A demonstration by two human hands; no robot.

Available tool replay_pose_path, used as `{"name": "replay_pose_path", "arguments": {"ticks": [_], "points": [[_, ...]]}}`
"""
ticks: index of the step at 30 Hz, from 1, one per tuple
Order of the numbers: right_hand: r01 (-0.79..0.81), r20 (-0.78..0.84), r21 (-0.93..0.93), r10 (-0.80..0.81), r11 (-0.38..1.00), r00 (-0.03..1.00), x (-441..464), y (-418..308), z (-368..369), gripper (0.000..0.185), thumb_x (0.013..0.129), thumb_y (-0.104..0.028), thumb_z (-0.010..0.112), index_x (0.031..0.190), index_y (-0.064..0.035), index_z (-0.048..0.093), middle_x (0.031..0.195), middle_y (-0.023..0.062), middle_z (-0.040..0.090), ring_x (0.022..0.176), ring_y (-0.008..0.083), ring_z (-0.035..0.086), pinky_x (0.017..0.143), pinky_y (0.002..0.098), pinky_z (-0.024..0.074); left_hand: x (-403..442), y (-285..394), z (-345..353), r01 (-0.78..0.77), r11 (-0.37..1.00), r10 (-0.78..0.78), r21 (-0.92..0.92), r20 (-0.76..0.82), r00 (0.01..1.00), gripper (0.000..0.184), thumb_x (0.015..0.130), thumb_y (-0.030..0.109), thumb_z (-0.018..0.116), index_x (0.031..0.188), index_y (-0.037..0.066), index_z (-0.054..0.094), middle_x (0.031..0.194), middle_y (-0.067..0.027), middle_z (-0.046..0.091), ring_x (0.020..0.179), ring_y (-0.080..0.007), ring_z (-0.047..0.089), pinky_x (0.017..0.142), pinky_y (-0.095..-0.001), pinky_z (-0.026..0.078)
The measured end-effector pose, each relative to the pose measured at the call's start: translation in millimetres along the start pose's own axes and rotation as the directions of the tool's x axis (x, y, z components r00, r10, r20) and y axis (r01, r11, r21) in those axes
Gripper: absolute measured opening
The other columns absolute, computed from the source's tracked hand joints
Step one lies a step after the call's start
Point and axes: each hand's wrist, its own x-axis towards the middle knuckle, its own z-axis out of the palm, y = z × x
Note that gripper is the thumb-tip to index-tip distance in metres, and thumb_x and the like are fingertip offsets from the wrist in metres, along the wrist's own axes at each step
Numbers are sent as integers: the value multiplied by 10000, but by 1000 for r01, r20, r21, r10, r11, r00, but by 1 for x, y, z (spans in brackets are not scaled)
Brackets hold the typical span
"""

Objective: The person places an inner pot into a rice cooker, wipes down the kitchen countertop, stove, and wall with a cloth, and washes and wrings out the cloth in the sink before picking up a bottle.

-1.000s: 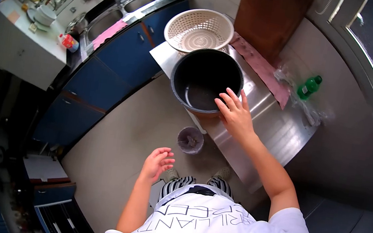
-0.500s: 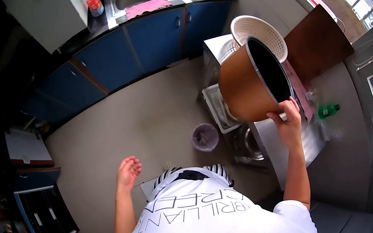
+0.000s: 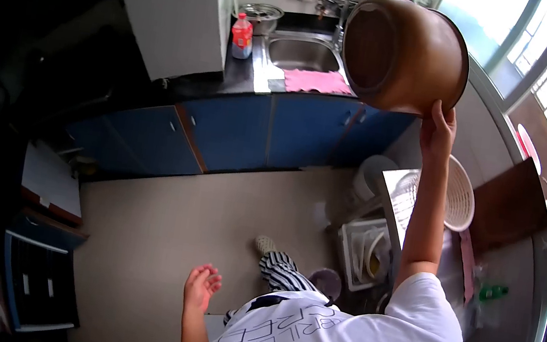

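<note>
A large copper-brown rice cooker inner pot [image 3: 407, 56] is held up in the air, tilted on its side with its base toward the left. My right hand [image 3: 439, 129] grips its rim from below, arm stretched forward; some of the fingers are hidden behind the pot. From this angle the dark inside of the pot does not show. Low over the floor, my left hand [image 3: 201, 288] hangs with loosely bent fingers and holds nothing.
Beyond the pot is a sink [image 3: 303, 55] with a pink cloth [image 3: 316, 82] and a red-labelled bottle [image 3: 242, 37]. At right, a metal table [image 3: 401, 190] bears a white basket [image 3: 459, 195] and a brown board [image 3: 512, 207]. A bin [image 3: 325, 283] stands near my legs.
My right hand has carried the pot off from above the metal table toward the sink, turning its base into view. My view has swung, and one foot is now stepping forward.
</note>
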Motion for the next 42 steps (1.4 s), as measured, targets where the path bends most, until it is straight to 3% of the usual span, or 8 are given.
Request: {"name": "replay_pose_path", "arguments": {"ticks": [7, 14, 21, 26, 29, 33, 38, 42], "points": [[-219, -15, 611, 287, 761, 958, 126, 179, 24, 467, 897, -272, 465, 1303, -74, 349, 1356, 113, 354, 1268, 314, 287, 1043, 515, 199, 28, 24, -48, -201, 956, 92, -213, -434, 896, 212, 841, 113, 502, 1047, 68, 492, 913, -88, 555, 777, -209, 562, 637, -316, 483], [-260, 3, 700, 361, 665, 932, 165, 277, 29, 458, 883, -302, 480, 1284, -102, 387, 1355, 118, 356, 1264, 320, 293, 1044, 513, 200, 51, 54, -13, -230, 946, 105, -227, -458, 883, 204, 835, 107, 498, 1036, 77, 500, 905, -98, 557, 768, -218, 568, 636, -321, 491], [-232, 179, 300, 184, 925, 966, 153, 343, -12, 395, 865, -214, 509, 1221, -61, 431, 1269, 120, 434, 1173, 276, 414, 996, 477, 314, 35, 62, -26, -270, 932, 94, -241, -559, 824, 190, 845, 115, 490, 1026, 58, 498, 905, -116, 558, 787, -236, 581, 649, -333, 510], [-385, 259, -79, 392, 919, 883, 123, 307, 13, 296, 886, -125, 506, 1156, -15, 459, 1145, 99, 529, 1044, 210, 514, 901, 372, 406, 5, 41, -64, -377, 868, 29, -323, -725, 688, 197, 842, 133, 506, 1024, 58, 498, 910, -117, 554, 789, -241, 581, 679, -351, 513], [-320, 395, -409, 481, 855, 783, 91, 272, 90, 299, 834, -89, 588, 1107, 4, 506, 1031, 61, 579, 963, 136, 525, 861, 249, 379, 4, 39, -102, -348, 865, -31, -362, -730, 682, 219, 844, 160, 525, 1035, 59, 492, 927, -117, 550, 788, -238, 583, 690, -352, 513], [-108, 541, -625, 528, 773, 655, 30, 264, 208, 355, 704, -188, 734, 945, -7, 547, 723, -26, 476, 644, 63, 411, 553, 210, 315, 27, 70, -173, -373, 850, 42, -372, -657, 753, 226, 845, 162, 538, 1049, 68, 510, 939, -120, 567, 801, -238, 590, 709, -357, 510], [-195, 533, -657, 631, 729, 563, -45, 297, 334, 233, 622, -28, 721, 792, 5, 564, 678, 12, 559, 643, 107, 491, 619, 244, 397, 33, 151, -266, -433, 862, 180, -264, -638, 748, 220, 847, 153, 513, 1056, 85, 502, 949, -82, 568, 795, -192, 583, 694, -324, 500], [27, 656, -669, 573, 743, 492, -64, 316, 437, 308, 644, -214, 760, 770, -1, 576, 663, 2, 550, 626, 98, 481, 602, 227, 367, 19, 222, -312, -456, 868, 237, -198, -641, 730, 206, 855, 144, 497, 1053, 87, 505, 946, -73, 568, 800, -182, 584, 692, -311, 494]]}}
